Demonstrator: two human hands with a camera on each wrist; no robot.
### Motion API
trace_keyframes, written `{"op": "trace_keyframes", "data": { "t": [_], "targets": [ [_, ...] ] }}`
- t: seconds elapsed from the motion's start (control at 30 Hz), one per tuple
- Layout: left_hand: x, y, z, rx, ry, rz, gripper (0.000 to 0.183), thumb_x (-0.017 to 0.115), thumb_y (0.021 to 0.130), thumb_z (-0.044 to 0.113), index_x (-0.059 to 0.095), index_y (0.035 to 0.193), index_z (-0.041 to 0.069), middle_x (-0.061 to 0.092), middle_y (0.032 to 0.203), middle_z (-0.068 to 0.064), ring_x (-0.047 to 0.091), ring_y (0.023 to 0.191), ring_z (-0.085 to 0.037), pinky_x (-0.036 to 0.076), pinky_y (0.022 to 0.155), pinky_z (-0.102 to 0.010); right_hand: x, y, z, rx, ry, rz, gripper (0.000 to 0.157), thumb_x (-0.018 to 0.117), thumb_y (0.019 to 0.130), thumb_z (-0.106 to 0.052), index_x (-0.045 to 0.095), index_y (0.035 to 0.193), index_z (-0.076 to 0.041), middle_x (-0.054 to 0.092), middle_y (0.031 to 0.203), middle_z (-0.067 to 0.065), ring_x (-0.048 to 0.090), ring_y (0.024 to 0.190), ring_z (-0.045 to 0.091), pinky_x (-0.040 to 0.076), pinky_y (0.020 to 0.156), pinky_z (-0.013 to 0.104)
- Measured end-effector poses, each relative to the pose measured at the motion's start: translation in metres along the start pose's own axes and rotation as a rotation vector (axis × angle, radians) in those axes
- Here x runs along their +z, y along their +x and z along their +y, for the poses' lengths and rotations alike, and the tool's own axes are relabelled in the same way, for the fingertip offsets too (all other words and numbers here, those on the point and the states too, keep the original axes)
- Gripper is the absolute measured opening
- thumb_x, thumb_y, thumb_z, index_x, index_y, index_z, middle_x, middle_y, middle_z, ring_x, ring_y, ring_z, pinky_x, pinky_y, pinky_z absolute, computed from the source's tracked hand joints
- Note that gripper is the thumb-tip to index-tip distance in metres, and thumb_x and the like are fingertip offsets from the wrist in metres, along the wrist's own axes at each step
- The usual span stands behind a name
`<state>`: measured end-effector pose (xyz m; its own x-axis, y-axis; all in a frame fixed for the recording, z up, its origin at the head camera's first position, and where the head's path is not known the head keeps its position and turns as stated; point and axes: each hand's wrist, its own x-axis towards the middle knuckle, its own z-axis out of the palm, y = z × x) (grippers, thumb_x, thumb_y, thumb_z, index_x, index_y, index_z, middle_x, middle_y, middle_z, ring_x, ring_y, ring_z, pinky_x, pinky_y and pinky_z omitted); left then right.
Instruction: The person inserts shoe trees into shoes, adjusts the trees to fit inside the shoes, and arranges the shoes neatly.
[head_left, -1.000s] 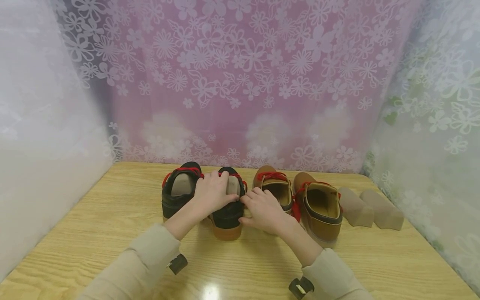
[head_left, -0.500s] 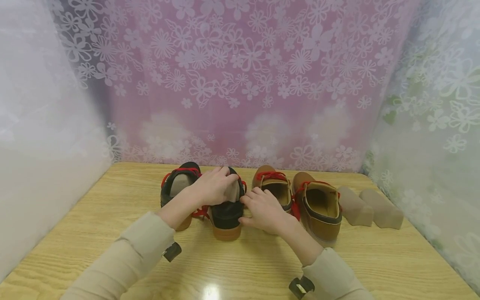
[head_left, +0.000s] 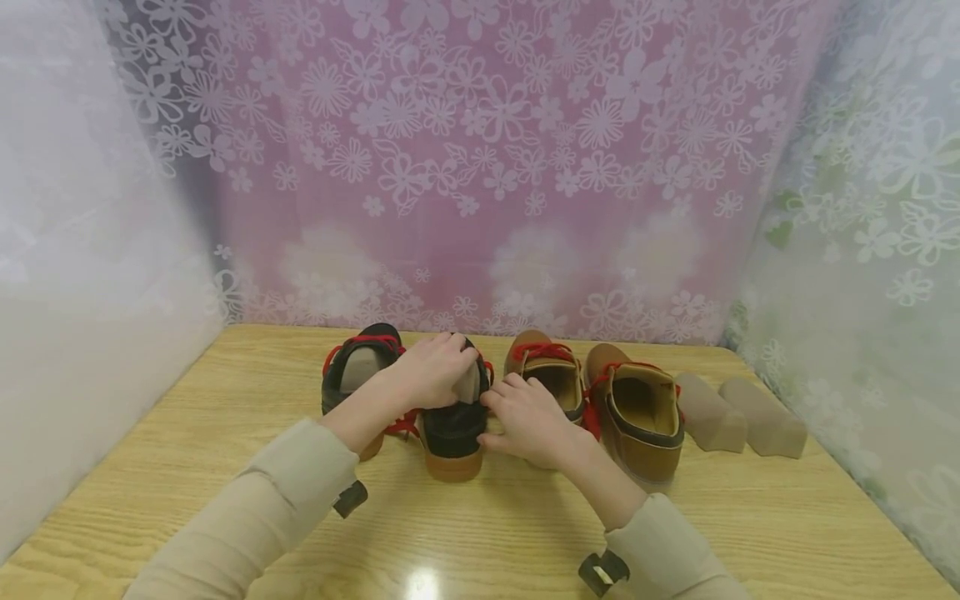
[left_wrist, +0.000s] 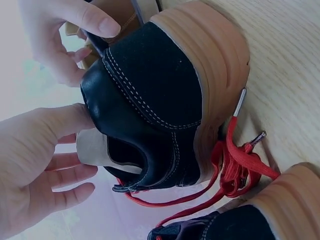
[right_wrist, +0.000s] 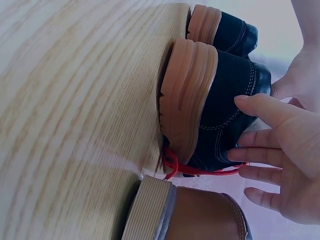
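My left hand point(head_left: 431, 371) is over the opening of the second black shoe point(head_left: 453, 433). In the left wrist view, its thumb and fingers lie on either side of a beige shoe insert point(left_wrist: 92, 147) standing partly out of the collar, gripping it. My right hand point(head_left: 528, 421) is at the shoe's right side. The right wrist view shows its thumb on the heel and its fairly straight fingers point(right_wrist: 260, 155) against the side. Another black shoe point(head_left: 341, 392) with red laces stands to the left, a beige insert point(head_left: 363, 369) inside it.
Two brown shoes point(head_left: 652, 454) with red laces stand to the right, their visible openings without inserts. Beyond them, two beige inserts point(head_left: 765, 421) lie side by side on the wooden table point(head_left: 247, 400). A pink floral curtain point(head_left: 480, 208) hangs behind the table.
My left hand has shifted and turned over the second black shoe, its fingers closing on the insert, which now tilts in the opening. The right hand has stayed in place.
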<state>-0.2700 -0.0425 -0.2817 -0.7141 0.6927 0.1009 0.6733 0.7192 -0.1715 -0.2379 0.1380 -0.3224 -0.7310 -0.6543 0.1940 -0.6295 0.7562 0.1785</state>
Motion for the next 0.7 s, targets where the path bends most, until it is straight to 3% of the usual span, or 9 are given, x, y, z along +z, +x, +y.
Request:
{"op": "trace_keyframes", "data": {
  "t": [0.37, 0.7],
  "targets": [
    [0.0025, 0.0003, 0.0038, 0.010, 0.090, 0.019, 0.050, 0.077, 0.076, 0.030, 0.059, 0.115, 0.005, 0.055, 0.109, -0.013, 0.054, 0.098, -0.027, 0.046, 0.083, -0.037, -0.0002, 0.0005, -0.0012, 0.000, 0.008, -0.003, 0.047, 0.067, 0.078, -0.048, 0.065, 0.106, -0.011, 0.061, 0.103, 0.000, 0.050, 0.097, 0.021, 0.040, 0.074, 0.035],
    [0.0067, 0.0012, 0.0062, 0.019, 0.184, 0.040, 0.055, 0.075, 0.077, 0.037, 0.059, 0.120, 0.006, 0.054, 0.113, -0.013, 0.054, 0.103, -0.028, 0.046, 0.085, -0.037, -0.0024, -0.0004, -0.0006, -0.001, -0.005, -0.016, 0.047, 0.067, 0.078, -0.049, 0.065, 0.107, -0.012, 0.061, 0.103, -0.001, 0.050, 0.096, 0.021, 0.040, 0.075, 0.036]
  ]
}}
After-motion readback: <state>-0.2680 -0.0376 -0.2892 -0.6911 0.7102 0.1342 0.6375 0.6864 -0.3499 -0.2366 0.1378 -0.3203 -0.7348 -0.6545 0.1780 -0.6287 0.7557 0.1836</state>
